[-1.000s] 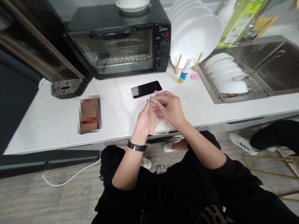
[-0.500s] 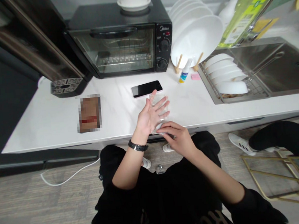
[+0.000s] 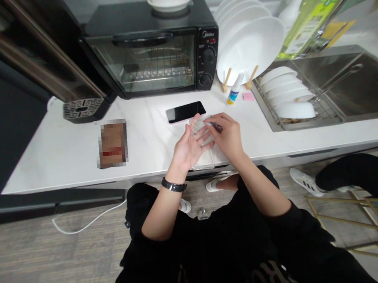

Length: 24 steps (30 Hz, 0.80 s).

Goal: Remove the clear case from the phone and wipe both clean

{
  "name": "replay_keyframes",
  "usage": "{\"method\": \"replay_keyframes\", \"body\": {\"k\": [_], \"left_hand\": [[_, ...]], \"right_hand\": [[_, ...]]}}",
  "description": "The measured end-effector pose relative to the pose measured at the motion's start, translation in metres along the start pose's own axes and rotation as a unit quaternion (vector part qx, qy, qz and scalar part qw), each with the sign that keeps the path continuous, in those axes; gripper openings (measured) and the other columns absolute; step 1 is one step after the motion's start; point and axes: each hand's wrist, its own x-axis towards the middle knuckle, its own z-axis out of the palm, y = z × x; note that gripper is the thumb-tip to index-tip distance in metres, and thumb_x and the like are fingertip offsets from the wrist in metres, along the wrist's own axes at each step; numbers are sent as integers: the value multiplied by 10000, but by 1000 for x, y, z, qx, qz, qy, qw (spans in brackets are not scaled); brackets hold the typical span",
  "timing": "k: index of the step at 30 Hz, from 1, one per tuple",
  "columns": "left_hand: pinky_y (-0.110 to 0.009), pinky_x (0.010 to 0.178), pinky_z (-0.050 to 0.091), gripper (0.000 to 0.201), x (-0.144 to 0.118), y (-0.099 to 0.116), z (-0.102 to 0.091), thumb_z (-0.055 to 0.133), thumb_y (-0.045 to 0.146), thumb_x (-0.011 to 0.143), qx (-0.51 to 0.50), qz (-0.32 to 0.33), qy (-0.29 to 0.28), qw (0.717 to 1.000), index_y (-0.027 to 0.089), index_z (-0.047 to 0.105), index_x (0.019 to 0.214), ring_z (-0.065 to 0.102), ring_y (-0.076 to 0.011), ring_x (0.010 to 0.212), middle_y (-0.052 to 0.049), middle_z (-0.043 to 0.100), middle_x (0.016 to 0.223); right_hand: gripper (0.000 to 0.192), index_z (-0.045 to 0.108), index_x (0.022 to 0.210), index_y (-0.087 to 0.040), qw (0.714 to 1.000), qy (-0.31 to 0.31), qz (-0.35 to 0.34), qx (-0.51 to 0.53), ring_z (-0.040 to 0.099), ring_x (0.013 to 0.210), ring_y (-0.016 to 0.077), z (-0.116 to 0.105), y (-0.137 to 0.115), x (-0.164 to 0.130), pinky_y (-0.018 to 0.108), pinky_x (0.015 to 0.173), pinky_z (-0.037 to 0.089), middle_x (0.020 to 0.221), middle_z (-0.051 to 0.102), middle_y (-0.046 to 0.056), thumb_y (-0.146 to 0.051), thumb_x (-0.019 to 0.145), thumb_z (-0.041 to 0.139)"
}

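Transparent phone case [image 3: 205, 160] is up over the front edge of the counter [image 3: 146, 145], in the person's left hand [image 3: 188, 148], with its lower end near that edge. That hand is palm up and has hold of it, fingers fairly spread against the plastic rather than curled into a fist. Right hand [image 3: 228, 138] is mostly closed, thumb and fingers pinched around a small greyish piece [image 3: 217, 126] right over the case; it's too blurry to tell what it is. There's a dark watch [image 3: 174, 185] on the left wrist. Just past the fingertips a phone [image 3: 186, 112] lies screen up, and off to the right a small spray bottle [image 3: 233, 95] with a blue and yellow label stands next to a pink bit [image 3: 248, 96]. Something brown [image 3: 112, 143], pixelated out, lies well over to the left. Behind all that sits a black toaster oven [image 3: 149, 53], with white plates [image 3: 250, 49] in a rack beside it and white bowls [image 3: 294, 109] at the sink [image 3: 345, 94].
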Motion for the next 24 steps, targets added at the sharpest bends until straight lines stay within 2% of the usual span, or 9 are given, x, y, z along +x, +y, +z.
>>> {"method": "replay_keyframes", "body": {"k": [4,6,11,15,18,20,21,22,24], "left_hand": [[-382,989,568,496,1,1,1,378,498,1134,-29,-11,39,999,340,551,1572,738,-205,973,-54,776,1059],[-354,1004,562,495,1,1,1,367,462,1144,-50,-7,47,998,311,538,1583,744,-186,962,-46,780,1057],[-388,1178,488,553,-6,0,0,332,478,1146,-31,17,1,999,349,384,1681,682,-212,1321,-64,723,1417],[-461,1158,512,589,-13,8,-2,320,548,1134,59,19,-11,998,393,308,1703,651,-246,1375,-80,649,1547],[-480,1171,502,606,-14,29,2,316,597,1121,170,59,-21,983,393,341,1691,623,-264,1413,-74,625,1577],[-502,1208,467,603,-13,45,9,323,632,1109,299,145,-29,943,405,411,1661,585,-283,1452,-58,613,1589],[-501,1240,432,594,-11,51,12,349,632,1105,378,201,-27,903,396,457,1640,551,-287,1483,-53,597,1604],[-498,1276,386,580,-8,55,16,399,614,1101,468,254,-31,846,370,504,1617,504,-291,1521,-54,576,1624],[-524,1313,319,544,-1,53,20,463,566,1098,644,306,-40,700,332,568,1578,446,-306,1552,-72,542,1647]], "right_hand": [[295,818,1030,-248,999,-13,-5,32,738,1003,212,14,-10,11,383,921,607,1058,781,55,-57,913,626],[311,817,1036,-255,998,-28,-6,49,741,1034,210,21,-14,8,383,955,608,1080,781,49,-44,917,623],[233,818,1041,-229,991,-93,-31,87,745,1054,215,26,-30,-34,390,998,600,1081,785,58,-79,963,656],[232,815,1076,-261,980,-154,-25,120,749,1040,200,6,-42,-75,364,955,616,1086,783,49,-121,1000,646],[180,827,1064,-280,974,-179,6,136,755,971,190,-21,-33,-80,347,880,623,1061,789,44,-197,1010,677],[134,836,1033,-277,984,-121,46,121,741,940,191,-40,-15,-67,327,789,602,1038,788,50,-262,998,708],[118,839,1015,-272,989,-73,67,111,730,907,188,-47,-3,-57,307,716,572,1021,787,52,-294,983,728],[115,838,1006,-263,990,-24,86,106,727,914,190,-53,9,-47,295,682,548,1029,788,57,-323,962,750],[167,831,973,-235,986,49,118,111,723,936,205,-59,32,-28,291,669,538,1032,790,72,-384,917,781]]}}
